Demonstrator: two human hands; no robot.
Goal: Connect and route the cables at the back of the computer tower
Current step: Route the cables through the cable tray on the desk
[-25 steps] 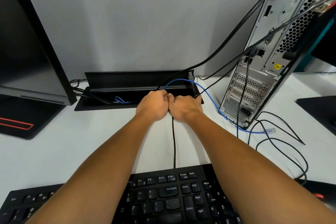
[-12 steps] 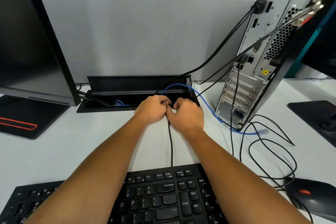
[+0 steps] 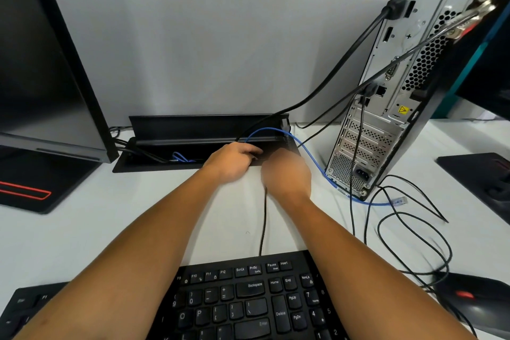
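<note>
Two hands are reaching to the open cable box [image 3: 193,146] set in the white surface [image 3: 82,229]. The left hand [image 3: 230,163] is curling its grip around a black cable [image 3: 263,218] at the box's front edge; that cable is running back to one keyboard [image 3: 248,301]. The right hand [image 3: 285,174] is blurring beside it, so its grip cannot be told. Right of the box, one tower [image 3: 400,96] is standing with its back showing, several black cables plugged in. One blue cable [image 3: 309,154] is looping from the box, its plug [image 3: 399,200] lying loose by the tower's base. One mouse [image 3: 474,301] and one monitor [image 3: 41,63] are being cut off at the edges.
</note>
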